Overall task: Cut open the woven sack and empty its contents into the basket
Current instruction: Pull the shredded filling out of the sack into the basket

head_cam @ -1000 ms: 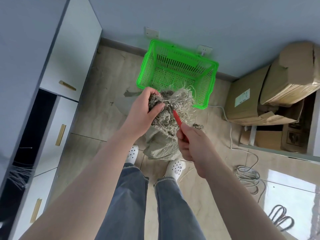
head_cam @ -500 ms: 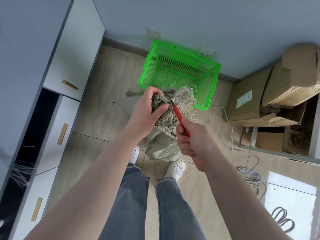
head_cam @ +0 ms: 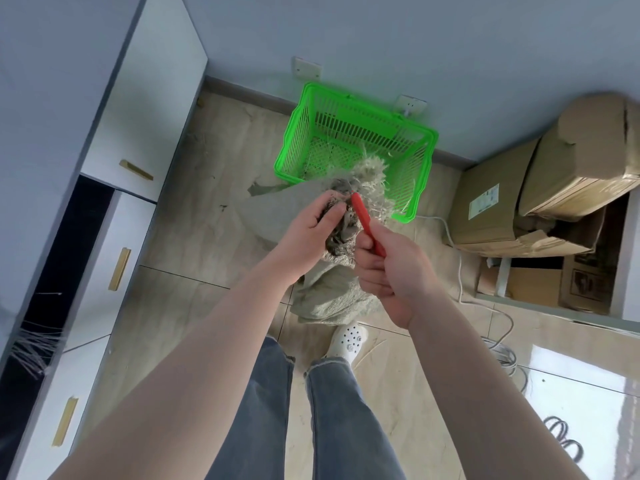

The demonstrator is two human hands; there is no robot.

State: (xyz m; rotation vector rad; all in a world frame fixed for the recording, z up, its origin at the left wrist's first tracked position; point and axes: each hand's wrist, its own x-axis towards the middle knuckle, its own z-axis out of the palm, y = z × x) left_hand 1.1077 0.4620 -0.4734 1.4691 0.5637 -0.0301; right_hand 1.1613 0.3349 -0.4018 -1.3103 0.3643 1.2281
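While the woven sack (head_cam: 332, 292) stood on the floor (head_cam: 194, 237) before the green basket (head_cam: 353, 147) by the wall, the left hand (head_cam: 308, 230) gripped its frayed, bunched neck, and the right hand (head_cam: 391, 271) curled round a red cutter (head_cam: 363, 216) touching that neck.

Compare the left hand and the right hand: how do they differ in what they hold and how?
The left hand grips the bunched, frayed top of the woven sack; the right hand is curled round a red cutter. The left hand sits nearer the green basket; the right hand sits nearer the person, with the cutter's tip at the sack's top. Both hands are bare and work at the sack's top.
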